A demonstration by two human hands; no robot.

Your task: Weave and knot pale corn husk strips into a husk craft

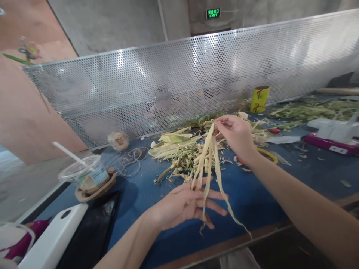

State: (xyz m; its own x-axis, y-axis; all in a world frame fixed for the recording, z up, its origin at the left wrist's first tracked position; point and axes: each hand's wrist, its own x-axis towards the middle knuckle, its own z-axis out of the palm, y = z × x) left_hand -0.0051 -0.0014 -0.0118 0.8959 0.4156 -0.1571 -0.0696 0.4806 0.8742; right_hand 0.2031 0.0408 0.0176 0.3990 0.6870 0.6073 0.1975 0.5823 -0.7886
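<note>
Pinched by their upper end in my right hand (pixel 234 132), several long, pale yellow corn husk strips (pixel 209 158) hang down and fan apart above the table. My left hand (pixel 190 203) is below them, palm turned up and fingers spread; some strips pass between and over these fingers. The longest strip trails past my left fingertips toward the table's front edge. Just behind the hands lies a heap of green and cream plant scraps (pixel 185 158), with broader husk leaves (pixel 172 140) on its far left side.
A plastic cup with a straw (pixel 89 173) stands at left beside a string tangle (pixel 133 160) and a white power bank-like block (pixel 56 239). Behind stand a yellow tube (pixel 259 99) and a perforated metal screen (pixel 168 80). Scissors (pixel 269 155) lie right of my right wrist.
</note>
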